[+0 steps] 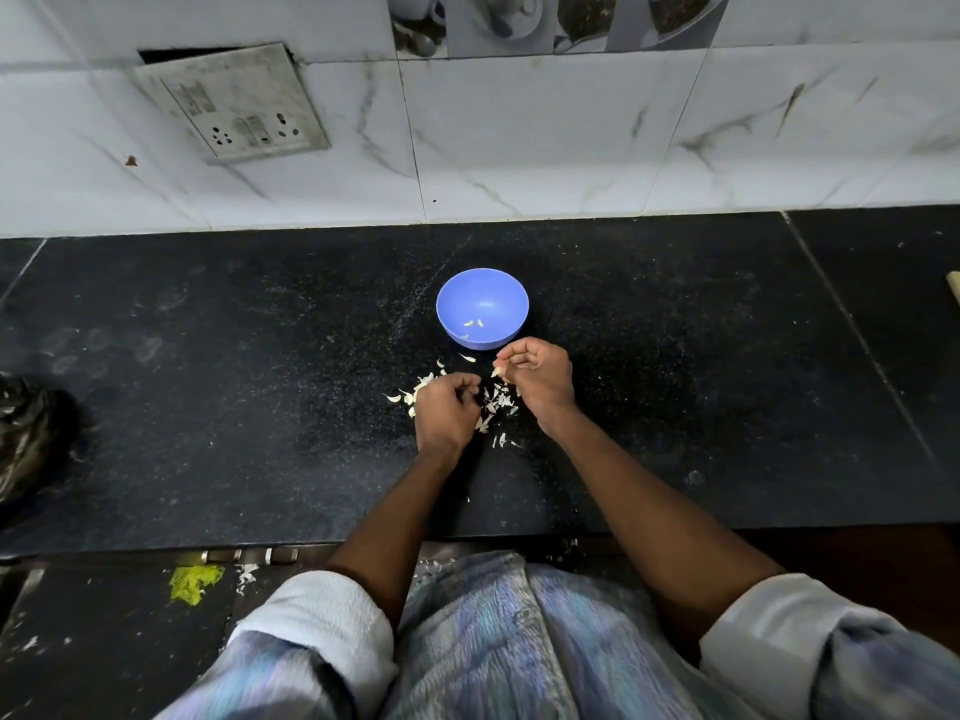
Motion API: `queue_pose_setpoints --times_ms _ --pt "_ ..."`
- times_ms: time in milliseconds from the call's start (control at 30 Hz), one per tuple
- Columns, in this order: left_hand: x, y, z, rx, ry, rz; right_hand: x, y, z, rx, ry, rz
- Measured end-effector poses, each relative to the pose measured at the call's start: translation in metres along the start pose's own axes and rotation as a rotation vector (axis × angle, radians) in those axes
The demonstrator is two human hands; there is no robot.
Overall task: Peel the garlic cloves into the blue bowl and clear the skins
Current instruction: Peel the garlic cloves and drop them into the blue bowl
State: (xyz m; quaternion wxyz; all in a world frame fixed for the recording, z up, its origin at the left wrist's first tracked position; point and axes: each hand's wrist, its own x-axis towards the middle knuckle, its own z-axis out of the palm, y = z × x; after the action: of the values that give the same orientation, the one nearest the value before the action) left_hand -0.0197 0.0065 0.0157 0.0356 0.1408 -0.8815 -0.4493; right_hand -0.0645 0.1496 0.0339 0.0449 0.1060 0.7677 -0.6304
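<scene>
Mid-peel here: right hand (535, 379) pinches a garlic clove (496, 372) just short of the blue bowl (482, 308); left hand (447, 407) sits curled over the skins (498, 402), grip unclear. Next, drop it in.

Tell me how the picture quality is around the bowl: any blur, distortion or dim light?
Head view: bowl and both hands, left hand and right hand, are sharp; light is dim and bluish; wide-angle lens bends the counter edges; clothing at the bottom is blurred.
</scene>
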Motion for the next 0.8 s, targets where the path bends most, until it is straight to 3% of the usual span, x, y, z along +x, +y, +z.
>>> queue_pose_setpoints --times_ms 167,367,500,633,800 --pt "0.0003 0.0051 -0.0011 -0.131 0.073 -0.026 0.0001 0.0012 -0.0021 -0.070 -0.078 -0.045" --pt "-0.0011 0.0028 0.0012 -0.265 -0.003 0.045 -0.0034 -0.0008 -0.0019 -0.024 -0.169 -0.033" --pt "-0.0003 0.0041 0.0024 -0.512 0.022 -0.092 -0.0072 0.0016 -0.0042 0.199 -0.226 0.115" --pt "-0.0006 0.0080 0.0026 -0.796 0.005 -0.276 -0.0091 0.0037 -0.0046 0.264 -0.337 0.209" --pt "-0.0001 0.0095 0.0008 -0.781 -0.002 -0.271 -0.0067 0.0067 -0.0027 0.302 -0.282 0.234"
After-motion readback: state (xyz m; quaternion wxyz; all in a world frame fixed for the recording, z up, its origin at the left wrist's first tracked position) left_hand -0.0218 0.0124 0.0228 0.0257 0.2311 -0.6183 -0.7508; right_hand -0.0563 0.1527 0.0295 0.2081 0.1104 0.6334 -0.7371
